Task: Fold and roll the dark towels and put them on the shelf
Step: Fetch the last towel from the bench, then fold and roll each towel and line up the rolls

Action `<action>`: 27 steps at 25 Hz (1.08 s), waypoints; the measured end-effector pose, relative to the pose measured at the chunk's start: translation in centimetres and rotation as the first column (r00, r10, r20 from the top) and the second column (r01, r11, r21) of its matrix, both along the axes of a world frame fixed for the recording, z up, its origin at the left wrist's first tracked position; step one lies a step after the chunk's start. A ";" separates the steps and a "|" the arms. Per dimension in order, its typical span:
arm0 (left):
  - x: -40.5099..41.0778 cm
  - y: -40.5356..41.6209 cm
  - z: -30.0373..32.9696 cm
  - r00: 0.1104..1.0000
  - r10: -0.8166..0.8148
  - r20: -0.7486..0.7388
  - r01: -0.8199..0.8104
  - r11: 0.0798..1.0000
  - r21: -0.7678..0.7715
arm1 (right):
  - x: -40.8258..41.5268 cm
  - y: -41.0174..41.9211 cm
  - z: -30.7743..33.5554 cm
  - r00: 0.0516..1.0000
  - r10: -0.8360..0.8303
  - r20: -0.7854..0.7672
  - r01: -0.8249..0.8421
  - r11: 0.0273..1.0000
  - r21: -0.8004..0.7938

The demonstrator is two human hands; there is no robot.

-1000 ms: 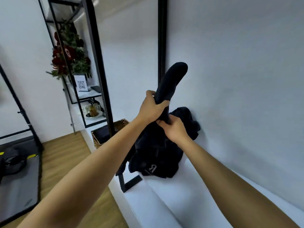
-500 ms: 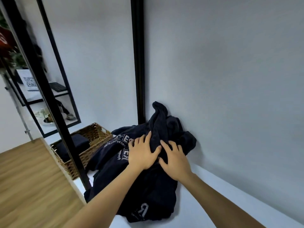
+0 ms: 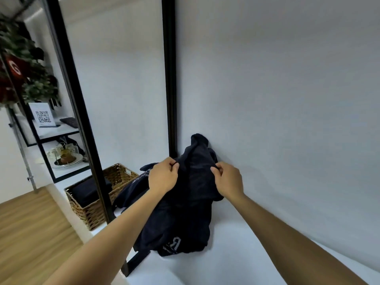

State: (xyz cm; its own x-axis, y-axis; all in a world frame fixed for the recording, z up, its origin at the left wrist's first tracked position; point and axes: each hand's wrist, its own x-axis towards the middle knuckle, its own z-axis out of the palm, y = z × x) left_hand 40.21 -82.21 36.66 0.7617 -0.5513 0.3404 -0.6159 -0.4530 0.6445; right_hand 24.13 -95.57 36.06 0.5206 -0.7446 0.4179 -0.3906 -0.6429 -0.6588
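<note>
On shelf point(image 3: 236, 249), left hand point(image 3: 162, 177) and right hand point(image 3: 228, 179) fingers pinch dark towel heap point(image 3: 185, 202), likely separating one for folding.

The heap of towels point(image 3: 185, 212) in the middle of the frame is dark navy, nearly black, with pale grey-white lettering. It lies on a plain white shelf point(image 3: 236, 254) framed by black metal posts point(image 3: 168, 79) against a pale grey-white wall point(image 3: 277, 89). At lower left sits a tan woven basket point(image 3: 92, 210) over honey-brown wood-grain floor point(image 3: 30, 233). At upper left, red flowers with green leaves point(image 3: 26, 79) stand above a white card with a black QR pattern point(image 3: 42, 116).
</note>
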 end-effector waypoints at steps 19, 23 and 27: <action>-31.0 -2.3 -6.3 0.834 -0.535 -0.134 0.546 0.764 0.344 | -39.7 7.0 -9.2 0.921 -0.311 -0.234 0.337 0.938 0.079; -30.3 -3.4 -8.8 0.788 -0.602 -0.127 0.551 0.598 0.582 | -37.6 7.6 -10.0 0.887 -0.154 -0.436 0.219 0.970 0.101; -28.4 -2.9 -10.9 0.788 -0.612 -0.075 0.551 0.646 0.528 | -35.5 6.6 -9.5 0.824 -0.238 -0.514 0.266 0.964 -0.020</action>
State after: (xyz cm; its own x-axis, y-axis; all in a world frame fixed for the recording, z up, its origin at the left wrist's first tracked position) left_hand 11.83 -85.13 25.76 0.2023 -0.9775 -0.0602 -0.9122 -0.2104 0.3517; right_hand -11.37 -89.01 26.52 0.4398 -0.8918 0.1058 -0.8226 -0.4473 -0.3511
